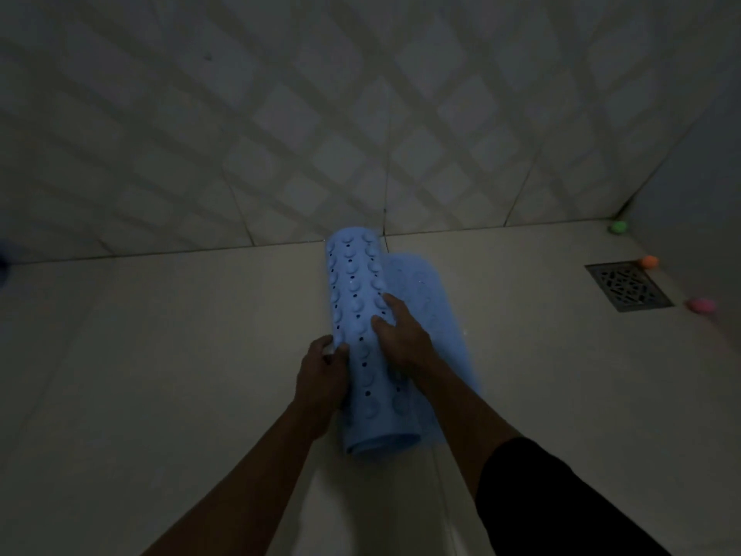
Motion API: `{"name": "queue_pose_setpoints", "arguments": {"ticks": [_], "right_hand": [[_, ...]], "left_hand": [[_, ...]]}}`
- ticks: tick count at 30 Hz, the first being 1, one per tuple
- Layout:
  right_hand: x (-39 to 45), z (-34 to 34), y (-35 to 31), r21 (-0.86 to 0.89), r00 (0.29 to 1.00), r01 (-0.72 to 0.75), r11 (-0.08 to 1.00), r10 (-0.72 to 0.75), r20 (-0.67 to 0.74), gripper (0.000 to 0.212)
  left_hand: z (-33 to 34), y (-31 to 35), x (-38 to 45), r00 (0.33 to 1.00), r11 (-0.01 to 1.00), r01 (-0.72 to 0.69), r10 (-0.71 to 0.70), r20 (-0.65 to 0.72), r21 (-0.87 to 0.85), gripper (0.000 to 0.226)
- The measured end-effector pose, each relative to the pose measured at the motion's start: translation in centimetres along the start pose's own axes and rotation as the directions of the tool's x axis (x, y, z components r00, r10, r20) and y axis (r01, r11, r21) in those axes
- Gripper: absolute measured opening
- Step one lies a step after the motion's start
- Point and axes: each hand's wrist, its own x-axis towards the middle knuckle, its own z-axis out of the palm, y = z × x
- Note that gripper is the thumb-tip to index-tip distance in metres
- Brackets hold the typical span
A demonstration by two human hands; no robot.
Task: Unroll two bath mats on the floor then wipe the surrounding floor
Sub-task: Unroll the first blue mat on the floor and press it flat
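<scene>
A light blue rubber bath mat [357,282] with suction cups and small holes lies on the pale tiled floor, mostly rolled into a tube running away from me toward the wall. A flat strip of it spreads out to the right of the roll. My left hand [322,375] grips the roll's left side near its near end. My right hand [401,335] rests palm-down on top of the roll, fingers spread. Only one mat is in view.
A tiled wall [361,114] rises just beyond the mat's far end. A metal floor drain [627,284] sits at the right, with small green [617,227], orange [648,261] and pink [701,305] objects around it by the right wall. The room is dim.
</scene>
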Motion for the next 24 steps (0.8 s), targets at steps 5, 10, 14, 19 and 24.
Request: {"name": "queue_pose_setpoints", "arguments": {"ticks": [5,10,14,19,24], "right_hand": [[-1.6,1.3,-1.6,-0.019,0.993,-0.116,0.993,0.117,0.031,0.058],[-3.8,4.5,-2.7,-0.184,0.984,-0.093,0.979,0.119,0.133,0.064],[-3.6,7.0,-4.2,-0.029,0.993,-0.102,0.994,0.103,0.052,0.059],[-2.2,9.1,-4.1,-0.156,0.984,-0.077,0.985,0.1,0.145,0.059],[-2.8,13.4,-4.6,-0.001,0.988,-0.063,0.998,0.062,0.138,0.074]], "left_hand": [[-2.7,-0.7,-0.7,0.999,0.999,0.012,-0.014,-0.04,-0.043,0.052],[-6.5,-0.5,-1.7,0.999,0.999,0.053,-0.053,0.004,-0.002,0.067],[-8.8,0.1,-1.8,1.0,0.995,0.008,-0.007,-0.01,0.103,0.085],[-11.3,-1.3,-1.5,0.999,0.977,-0.001,0.011,-0.043,0.214,0.071],[-14.3,-2.1,-0.4,0.997,0.972,0.041,-0.023,-0.079,0.232,0.07]]}}
